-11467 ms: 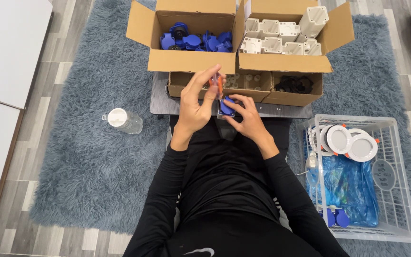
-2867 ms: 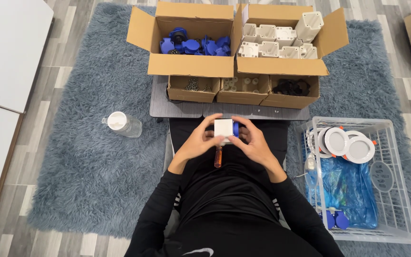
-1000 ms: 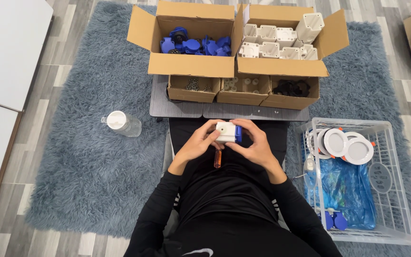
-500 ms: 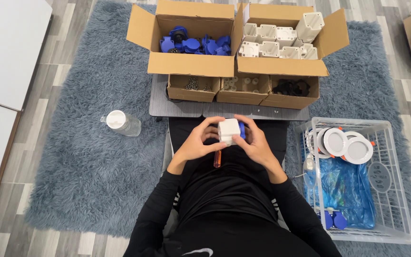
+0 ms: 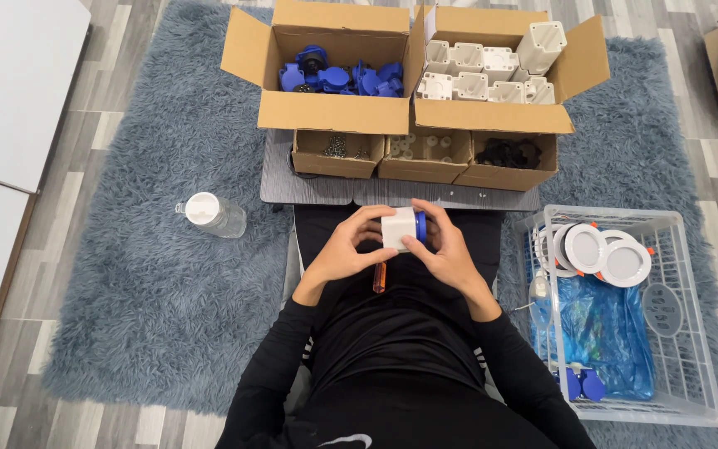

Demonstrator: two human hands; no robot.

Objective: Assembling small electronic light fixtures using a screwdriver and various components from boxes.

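The white box [image 5: 398, 229] with a blue cap [image 5: 420, 226] on its side sits between both hands, over the person's lap. The left hand [image 5: 344, 249] and right hand [image 5: 446, 249] are each closed around it. An orange tool [image 5: 380, 277] lies just below, untouched. Many white boxes [image 5: 482, 73] and blue caps [image 5: 338, 78] wait in the cartons (the white basket [image 5: 691, 349] holds only a few things).

Home room used as makeshift assembly station: grey wood-plank floor [image 5: 110, 91], shaggy blue-grey rug [image 5: 151, 283], open cardboard boxes [image 5: 326, 112] of sorted parts, white wire basket [image 5: 691, 333] of round lamps.
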